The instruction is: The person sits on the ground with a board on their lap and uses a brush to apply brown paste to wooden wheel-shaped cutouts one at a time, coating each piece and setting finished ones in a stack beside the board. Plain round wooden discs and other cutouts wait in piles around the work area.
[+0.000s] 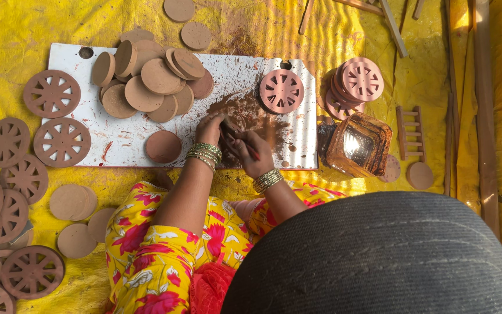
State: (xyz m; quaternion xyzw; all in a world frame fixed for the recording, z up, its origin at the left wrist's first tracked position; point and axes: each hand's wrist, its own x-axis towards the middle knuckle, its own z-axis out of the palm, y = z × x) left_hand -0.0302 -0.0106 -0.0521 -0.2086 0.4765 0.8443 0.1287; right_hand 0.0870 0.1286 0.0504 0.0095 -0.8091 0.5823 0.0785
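My left hand presses down on a wet brown clay disc that lies on a white board. My right hand is closed around a thin red-handled tool whose tip meets the disc's near edge. Both wrists wear green and gold bangles. A finished spoked clay wheel lies on the board just right of the disc. A plain round disc sits on the board to the left of my hands.
A heap of plain clay discs covers the board's far left. Spoked wheels lie over the yellow sheet at left. A wheel stack, a square bowl of brown water and a small clay ladder sit at right.
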